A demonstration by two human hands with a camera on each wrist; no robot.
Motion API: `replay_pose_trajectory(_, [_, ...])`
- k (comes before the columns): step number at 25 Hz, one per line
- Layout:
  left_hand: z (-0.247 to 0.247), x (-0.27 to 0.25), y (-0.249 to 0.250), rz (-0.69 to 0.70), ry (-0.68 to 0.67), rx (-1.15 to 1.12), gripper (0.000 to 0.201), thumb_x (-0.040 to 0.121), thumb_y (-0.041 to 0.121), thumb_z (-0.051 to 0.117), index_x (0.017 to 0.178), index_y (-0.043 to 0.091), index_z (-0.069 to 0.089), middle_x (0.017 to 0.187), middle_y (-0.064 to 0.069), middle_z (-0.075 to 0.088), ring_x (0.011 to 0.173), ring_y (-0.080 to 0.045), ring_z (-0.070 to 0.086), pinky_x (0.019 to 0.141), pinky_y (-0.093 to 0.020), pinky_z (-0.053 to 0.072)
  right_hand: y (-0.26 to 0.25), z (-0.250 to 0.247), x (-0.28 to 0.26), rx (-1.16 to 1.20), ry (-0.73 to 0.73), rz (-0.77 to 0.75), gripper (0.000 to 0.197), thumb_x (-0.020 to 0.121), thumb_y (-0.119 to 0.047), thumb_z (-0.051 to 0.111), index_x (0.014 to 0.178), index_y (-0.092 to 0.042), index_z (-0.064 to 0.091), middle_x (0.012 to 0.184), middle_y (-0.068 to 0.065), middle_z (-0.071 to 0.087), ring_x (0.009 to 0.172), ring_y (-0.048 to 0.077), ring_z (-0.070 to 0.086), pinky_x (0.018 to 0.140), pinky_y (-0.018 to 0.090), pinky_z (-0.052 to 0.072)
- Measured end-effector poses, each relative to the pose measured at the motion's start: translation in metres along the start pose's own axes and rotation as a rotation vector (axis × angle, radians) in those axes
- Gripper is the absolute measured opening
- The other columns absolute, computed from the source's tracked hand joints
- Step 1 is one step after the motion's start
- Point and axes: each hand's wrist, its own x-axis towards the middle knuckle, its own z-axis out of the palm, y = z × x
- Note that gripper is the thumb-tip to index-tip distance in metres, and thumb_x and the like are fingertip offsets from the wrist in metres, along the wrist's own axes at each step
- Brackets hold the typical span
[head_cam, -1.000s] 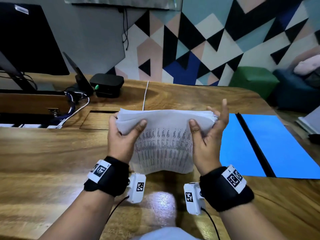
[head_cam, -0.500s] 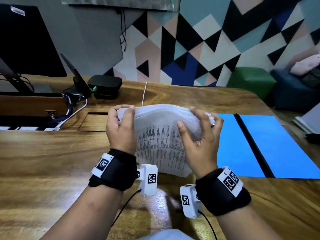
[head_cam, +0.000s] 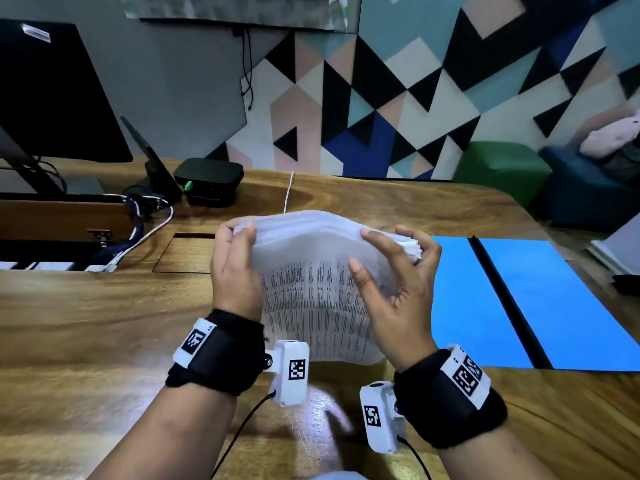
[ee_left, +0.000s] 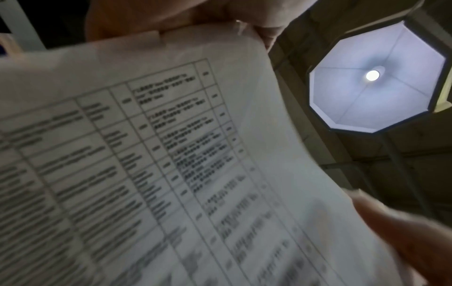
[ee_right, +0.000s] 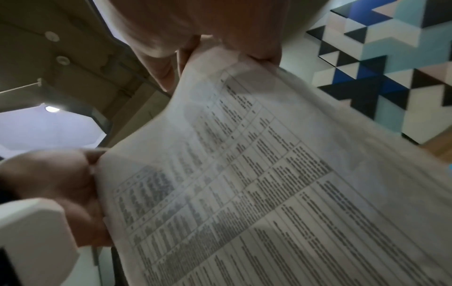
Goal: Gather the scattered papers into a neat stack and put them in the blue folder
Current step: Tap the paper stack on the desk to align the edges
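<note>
Above the counter (head_cam: 104, 323), right in front of the person, both hands hold the papers (head_cam: 322, 289) standing up on their bottom edge. The left hand (head_cam: 235, 271) curls over the top left corner and grips it. The right hand (head_cam: 398, 289) curls over the top right corner, with its thumb pressed on the printed front page. The pile bows out in the middle (the top edges look a bit stepped, not lined up).

The step looks like tapping the pile even. To do it well, hold the sides loosely, let the sheets drop onto the counter, and tap a few times. Then turn the pile and tap a side edge too. A tight squeeze would keep the pages crooked.

Both wrists are bent up, palms facing each other, forearms low over the counter. The blue folder (head_cam: 554, 299) lies open and flat just to the right, with no papers in it yet.
</note>
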Motion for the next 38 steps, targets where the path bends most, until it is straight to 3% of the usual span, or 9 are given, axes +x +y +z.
replay_pose_trajectory(4, [-0.008,0.002,0.001,0.03,-0.092,0.023,0.049,0.082,0.061,0.051,0.104,0.018,0.06,0.101,-0.004,0.062,0.09,-0.01,0.061,0.081,-0.03,0.048,0.002,-0.002,0.003,0.101,0.052,0.035,0.048,0.082,-0.038,0.063,0.128,-0.03,0.049,0.124,0.0,0.043,0.121,0.004,0.044,0.104,0.016,0.035])
replay_pose_trajectory(8, [-0.01,-0.008,-0.009,0.028,-0.246,-0.026,0.089,0.048,0.067,0.079,0.115,0.016,0.048,0.097,0.008,0.067,0.085,-0.001,0.065,0.073,-0.017,0.052,0.008,0.002,0.0,0.204,0.092,0.121,0.062,0.085,-0.032,0.061,0.138,-0.033,0.03,0.138,-0.007,0.041,0.131,0.014,0.041,0.111,0.04,0.036])
replay_pose_trajectory(13, [-0.013,-0.007,-0.014,-0.015,-0.257,-0.066,0.086,0.048,0.061,0.083,0.114,0.018,0.049,0.102,0.003,0.067,0.091,-0.004,0.066,0.079,-0.019,0.052,0.013,-0.001,-0.002,-0.001,0.098,0.015,0.043,0.086,-0.033,0.06,0.126,-0.03,0.045,0.118,0.0,0.04,0.116,0.012,0.047,0.098,0.005,0.032])
replay_pose_trajectory(18, [-0.016,-0.013,-0.018,-0.064,-0.288,-0.058,0.101,0.049,0.056,0.085,0.128,0.006,0.045,0.107,0.001,0.071,0.099,-0.013,0.067,0.081,-0.023,0.053,0.005,-0.005,0.003,0.023,0.17,-0.056,0.021,0.094,-0.016,0.048,0.111,-0.006,0.056,0.113,0.01,0.047,0.111,-0.002,0.043,0.097,0.007,0.032])
replay_pose_trajectory(22, [-0.015,-0.014,-0.019,-0.077,-0.27,-0.074,0.097,0.048,0.056,0.085,0.125,0.01,0.047,0.107,0.0,0.07,0.099,-0.012,0.067,0.084,-0.024,0.053,0.004,0.0,0.01,0.115,0.281,0.003,0.009,0.096,-0.014,0.046,0.099,-0.011,0.053,0.107,0.0,0.048,0.105,0.012,0.05,0.094,0.02,0.041])
replay_pose_trajectory(26, [-0.015,-0.015,-0.021,-0.08,-0.272,-0.085,0.09,0.048,0.055,0.086,0.12,0.016,0.049,0.106,0.002,0.072,0.098,-0.011,0.067,0.081,-0.023,0.053,0.009,0.0,0.009,0.172,0.319,0.051,0.022,0.096,-0.028,0.041,0.098,-0.05,0.047,0.107,0.005,0.053,0.104,0.03,0.054,0.095,0.045,0.044])
replay_pose_trajectory(32, [-0.012,-0.017,-0.017,-0.011,-0.258,-0.101,0.083,0.052,0.059,0.082,0.117,0.017,0.05,0.101,0.006,0.072,0.094,-0.008,0.068,0.078,-0.02,0.052,0.008,-0.005,0.0,-0.029,0.048,0.0,0.031,0.092,-0.037,0.048,0.121,-0.035,0.059,0.124,0.0,0.036,0.122,-0.008,0.035,0.103,0.006,0.028])
replay_pose_trajectory(35, [-0.004,-0.009,-0.011,0.024,-0.136,-0.046,0.056,0.061,0.062,0.075,0.098,0.022,0.058,0.088,0.007,0.069,0.084,-0.012,0.063,0.078,-0.027,0.051,0.005,-0.006,-0.003,-0.034,0.076,-0.074,0.024,0.09,-0.028,0.056,0.112,-0.027,0.066,0.122,0.003,0.04,0.123,0.01,0.044,0.103,0.012,0.033])
replay_pose_trajectory(38, [0.003,0.002,-0.005,-0.016,-0.024,-0.001,0.028,0.071,0.044,0.066,0.085,0.02,0.061,0.082,0.003,0.061,0.079,-0.014,0.056,0.075,-0.031,0.044,0.006,-0.005,-0.004,0.018,0.112,-0.029,0.026,0.089,-0.025,0.06,0.115,-0.023,0.063,0.119,0.008,0.043,0.119,0.01,0.046,0.101,0.007,0.031])
